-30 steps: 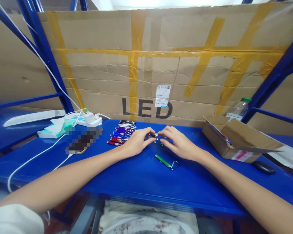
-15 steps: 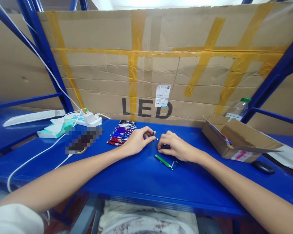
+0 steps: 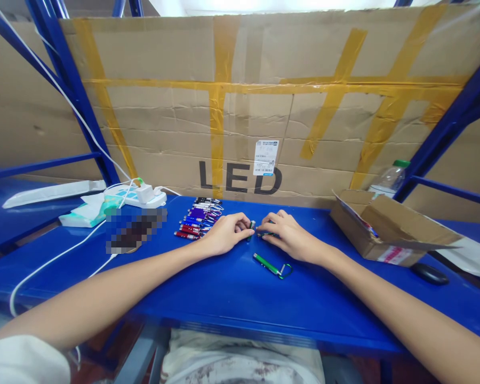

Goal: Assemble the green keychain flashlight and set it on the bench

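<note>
A glossy blue metal surface (image 3: 232, 298) fills the foreground, set inside blue steel racking; slanted uprights (image 3: 70, 90) rise at the left and another blue beam (image 3: 448, 128) crosses at the right; a lower blue shelf (image 3: 8, 213) extends off to the left. Behind stands a wide wall of flattened brown cardboard (image 3: 164, 122), creased and patched with strips of yellow-brown tape (image 3: 218, 101); it bears the black letters "LED" and a white shipping label (image 3: 265, 157). Bright light spills over the top edge of the cardboard, perhaps from a window or lamp, though the source is washed out; the blue paint shows soft reflections.
</note>
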`<state>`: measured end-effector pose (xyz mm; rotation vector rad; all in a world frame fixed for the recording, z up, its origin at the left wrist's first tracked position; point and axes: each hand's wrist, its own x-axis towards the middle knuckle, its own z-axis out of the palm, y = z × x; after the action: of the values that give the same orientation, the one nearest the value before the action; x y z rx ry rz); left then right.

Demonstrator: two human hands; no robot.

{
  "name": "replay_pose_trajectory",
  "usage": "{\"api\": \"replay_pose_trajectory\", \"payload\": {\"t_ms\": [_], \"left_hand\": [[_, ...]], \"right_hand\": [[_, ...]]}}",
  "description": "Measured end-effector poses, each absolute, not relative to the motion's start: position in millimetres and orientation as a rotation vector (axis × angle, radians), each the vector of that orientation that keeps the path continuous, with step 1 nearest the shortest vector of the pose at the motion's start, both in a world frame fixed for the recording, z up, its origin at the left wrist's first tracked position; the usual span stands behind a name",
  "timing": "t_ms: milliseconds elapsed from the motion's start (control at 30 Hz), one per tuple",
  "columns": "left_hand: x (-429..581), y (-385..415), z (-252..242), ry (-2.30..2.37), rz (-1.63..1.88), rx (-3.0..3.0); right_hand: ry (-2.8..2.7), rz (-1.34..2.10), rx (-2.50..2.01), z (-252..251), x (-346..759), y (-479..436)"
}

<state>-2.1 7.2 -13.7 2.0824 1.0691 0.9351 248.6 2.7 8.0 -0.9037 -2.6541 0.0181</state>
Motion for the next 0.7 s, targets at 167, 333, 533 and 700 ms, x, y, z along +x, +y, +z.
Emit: {"api": "replay_pose_trajectory", "payload": {"t_ms": [167, 333, 533, 700], "left_hand": [[-2, 7, -13, 1.07, 0.93, 2.091], [-2, 6, -12, 1.07, 0.927, 2.086], [-2, 5, -11, 1.039, 0.904, 2.082], [-1, 1, -11, 0.944, 0.877, 2.117]], "right_hand": [[-2.703, 0.02, -0.893, 8, 247, 1], [-2.715, 0.063, -0.853, 9, 247, -2], [-2.636, 0.089, -0.803, 14, 247, 0], [-2.364, 0.046, -0.746, 17, 241, -4]]}}
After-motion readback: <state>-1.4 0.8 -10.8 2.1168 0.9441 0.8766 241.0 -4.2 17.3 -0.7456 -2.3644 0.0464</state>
